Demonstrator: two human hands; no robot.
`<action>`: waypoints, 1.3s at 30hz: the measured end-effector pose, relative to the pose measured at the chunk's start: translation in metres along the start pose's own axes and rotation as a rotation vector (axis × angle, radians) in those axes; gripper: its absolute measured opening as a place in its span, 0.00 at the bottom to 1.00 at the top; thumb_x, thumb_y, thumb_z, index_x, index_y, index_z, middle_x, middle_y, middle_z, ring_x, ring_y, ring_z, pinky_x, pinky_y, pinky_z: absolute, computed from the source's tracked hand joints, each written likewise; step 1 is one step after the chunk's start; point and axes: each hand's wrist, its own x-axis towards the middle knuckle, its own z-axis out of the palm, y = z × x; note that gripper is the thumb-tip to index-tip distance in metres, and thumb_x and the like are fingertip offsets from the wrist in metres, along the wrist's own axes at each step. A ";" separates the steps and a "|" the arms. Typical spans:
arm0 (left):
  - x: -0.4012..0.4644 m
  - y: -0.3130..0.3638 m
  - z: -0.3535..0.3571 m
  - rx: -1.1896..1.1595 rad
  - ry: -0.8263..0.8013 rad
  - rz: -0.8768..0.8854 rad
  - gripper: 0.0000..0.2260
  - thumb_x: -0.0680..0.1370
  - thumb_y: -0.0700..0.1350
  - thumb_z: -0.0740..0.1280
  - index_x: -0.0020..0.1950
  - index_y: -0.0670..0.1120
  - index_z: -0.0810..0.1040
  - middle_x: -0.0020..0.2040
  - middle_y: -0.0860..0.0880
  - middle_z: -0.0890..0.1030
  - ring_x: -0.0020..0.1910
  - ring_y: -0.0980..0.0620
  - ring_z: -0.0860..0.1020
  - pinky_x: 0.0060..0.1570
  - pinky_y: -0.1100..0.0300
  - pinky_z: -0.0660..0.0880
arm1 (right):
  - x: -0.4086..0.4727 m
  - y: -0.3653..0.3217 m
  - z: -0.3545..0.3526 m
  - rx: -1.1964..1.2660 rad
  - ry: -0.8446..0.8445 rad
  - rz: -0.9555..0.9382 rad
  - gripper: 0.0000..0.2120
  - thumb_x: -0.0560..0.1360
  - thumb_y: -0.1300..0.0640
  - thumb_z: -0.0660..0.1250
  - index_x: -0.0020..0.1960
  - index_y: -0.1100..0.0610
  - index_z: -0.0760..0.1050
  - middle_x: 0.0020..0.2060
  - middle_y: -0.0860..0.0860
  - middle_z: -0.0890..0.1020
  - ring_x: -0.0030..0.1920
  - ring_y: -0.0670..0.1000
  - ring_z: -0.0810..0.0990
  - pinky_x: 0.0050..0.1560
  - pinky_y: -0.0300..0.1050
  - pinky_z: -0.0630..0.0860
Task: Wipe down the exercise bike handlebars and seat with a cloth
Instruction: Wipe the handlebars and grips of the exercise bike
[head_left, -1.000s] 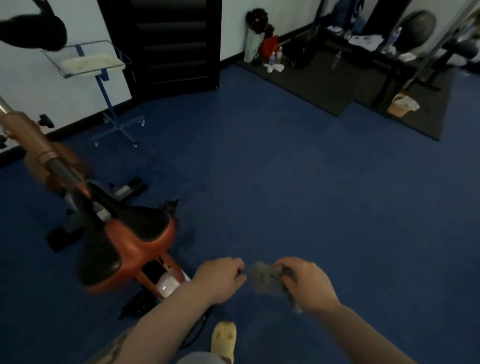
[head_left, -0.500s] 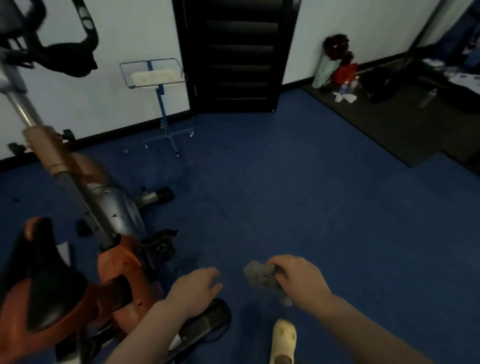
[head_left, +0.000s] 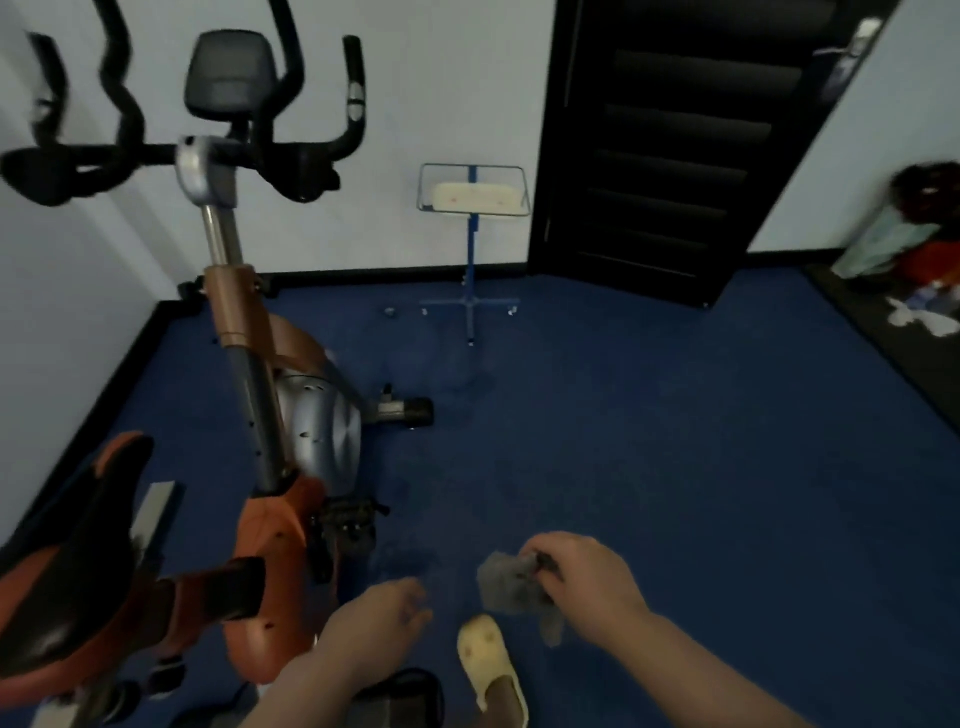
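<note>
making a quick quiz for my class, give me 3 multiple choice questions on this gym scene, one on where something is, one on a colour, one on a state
1. Where is the grey cloth?
A. draped on the seat
B. in the right hand
C. on the floor by the door

2. What colour is the floor?
A. blue
B. green
C. beige

3. What is the left hand doing?
A. gripping the handlebars
C. pressing the seat
B. holding nothing

Answers:
1. B: the right hand grips the cloth in front of the body, clear of the bike.
2. A: blue carpet runs across the room up to the walls.
3. B: its fingers hang loosely curled, clear of the handlebars and the seat.
</note>
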 end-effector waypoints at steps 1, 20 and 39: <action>0.011 0.003 -0.005 -0.008 0.011 -0.013 0.14 0.81 0.55 0.60 0.65 0.54 0.73 0.58 0.56 0.79 0.56 0.57 0.77 0.56 0.60 0.73 | 0.015 0.002 -0.006 -0.005 -0.010 -0.020 0.11 0.77 0.57 0.61 0.54 0.44 0.77 0.51 0.40 0.79 0.51 0.42 0.76 0.46 0.40 0.73; 0.176 0.059 -0.171 -0.204 0.232 -0.203 0.12 0.80 0.54 0.61 0.61 0.54 0.75 0.59 0.55 0.78 0.57 0.55 0.77 0.58 0.55 0.74 | 0.285 0.012 -0.154 0.161 -0.071 -0.180 0.07 0.73 0.56 0.69 0.42 0.43 0.79 0.37 0.39 0.82 0.39 0.39 0.80 0.40 0.41 0.77; 0.204 0.014 -0.351 -0.664 1.049 -0.159 0.08 0.79 0.44 0.66 0.52 0.58 0.79 0.48 0.65 0.79 0.49 0.66 0.78 0.49 0.70 0.75 | 0.438 -0.153 -0.226 0.613 0.103 -0.278 0.06 0.72 0.59 0.74 0.41 0.48 0.81 0.37 0.40 0.83 0.40 0.40 0.82 0.41 0.35 0.78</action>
